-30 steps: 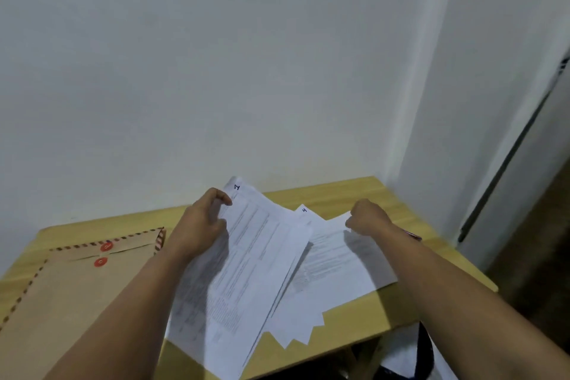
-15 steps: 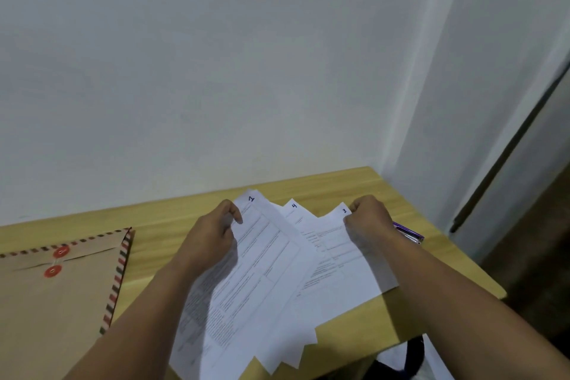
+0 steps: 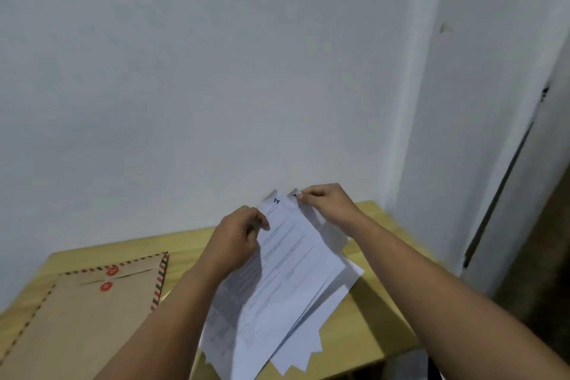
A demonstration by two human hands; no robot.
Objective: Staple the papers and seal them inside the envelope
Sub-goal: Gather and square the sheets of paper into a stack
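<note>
Your left hand (image 3: 239,236) pinches the printed papers (image 3: 277,281) at their left edge | right hand (image 3: 327,205) grips a top corner | sheets lifted off the worktop (image 3: 364,330), long axis running away from you | string-tie envelope (image 3: 80,311) lies left, nearer your left hand.

Left hand (image 3: 239,239): bare, no ring, no glove, no watch at the wrist.
Right hand (image 3: 328,203): bare, no ring, short plain fingernails showing at its 9 o'clock side.
Left forearm (image 3: 160,321): uncovered all the way to the frame's 7 o'clock edge, no sleeve, no band.
Right forearm (image 3: 447,296): uncovered to the 4 o'clock corner, no sleeve, no bracelet.
</note>
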